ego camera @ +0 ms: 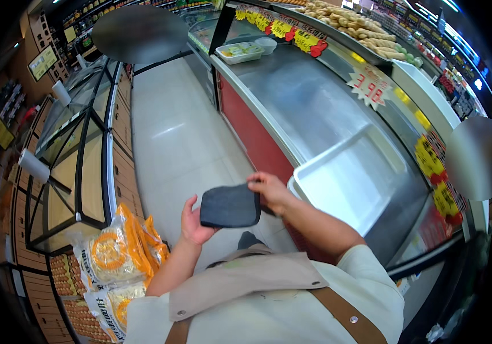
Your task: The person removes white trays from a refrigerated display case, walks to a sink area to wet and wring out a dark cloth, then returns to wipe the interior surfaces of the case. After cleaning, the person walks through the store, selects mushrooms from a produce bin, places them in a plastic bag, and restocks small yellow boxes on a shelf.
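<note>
Between my two hands is a flat, dark grey rectangular item (230, 206), which looks like a folded cloth; the picture does not settle what it is. My left hand (195, 223) supports it from the left and below, thumb raised beside its edge. At its upper right corner my right hand (272, 193) grips it between thumb and fingers. Both hands are in front of my beige apron (241, 275), over the tiled floor. Just right of my right hand, a white plastic tray (299, 174) rests on the stainless steel counter (280, 81).
Bagged dry goods (110, 249) are stacked at lower left, beside trays of eggs (63, 275). Along the left stands a glass display case (87, 172) with plastic bag rolls (34, 165). A white food tray (240, 52) sits at the counter's far end. One blurred person (480, 159) is at right.
</note>
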Tool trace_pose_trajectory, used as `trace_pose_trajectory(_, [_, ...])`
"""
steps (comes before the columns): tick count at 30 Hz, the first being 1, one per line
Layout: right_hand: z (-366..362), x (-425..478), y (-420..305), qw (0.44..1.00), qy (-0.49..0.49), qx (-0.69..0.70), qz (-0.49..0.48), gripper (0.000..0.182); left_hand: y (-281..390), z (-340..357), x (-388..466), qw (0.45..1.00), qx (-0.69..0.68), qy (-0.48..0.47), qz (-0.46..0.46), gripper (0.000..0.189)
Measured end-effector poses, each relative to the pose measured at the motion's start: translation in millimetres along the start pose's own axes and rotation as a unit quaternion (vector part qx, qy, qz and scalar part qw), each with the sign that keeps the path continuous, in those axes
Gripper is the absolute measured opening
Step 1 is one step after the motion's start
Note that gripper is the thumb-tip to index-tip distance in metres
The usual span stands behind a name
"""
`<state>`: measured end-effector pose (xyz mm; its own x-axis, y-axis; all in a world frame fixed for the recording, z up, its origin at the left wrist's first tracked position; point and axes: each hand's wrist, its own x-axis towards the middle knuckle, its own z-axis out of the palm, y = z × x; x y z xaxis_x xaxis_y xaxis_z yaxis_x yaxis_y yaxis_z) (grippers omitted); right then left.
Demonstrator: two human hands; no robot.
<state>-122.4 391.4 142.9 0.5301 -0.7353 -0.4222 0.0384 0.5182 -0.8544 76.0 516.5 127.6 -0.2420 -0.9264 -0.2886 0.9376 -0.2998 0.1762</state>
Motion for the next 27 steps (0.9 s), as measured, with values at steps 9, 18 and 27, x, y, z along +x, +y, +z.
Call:
trace_pose_trajectory(9, [-75.8, 221.0, -221.0, 0.937, 0.092, 0.009, -0.338, 0.025, 150.9, 170.6, 273.6, 0.985, 0.144, -0.097, 0.017, 0.050])
trace_pose_trajectory(18, [-222.5, 395.2, -225.5, 0.863, 0.345, -0.317, -0.188, 0.042, 220.6, 77.9, 561.2, 0.923, 0.380, 0.061, -0.003, 0.045])
trace_pose_trajectory(27, [-274.6, 563.2, -181.3, 0.631, 0.435, -0.620, -0.166, 0.064, 261.8, 14.2, 668.2, 0.867, 0.485, -0.113, -0.026, 0.038])
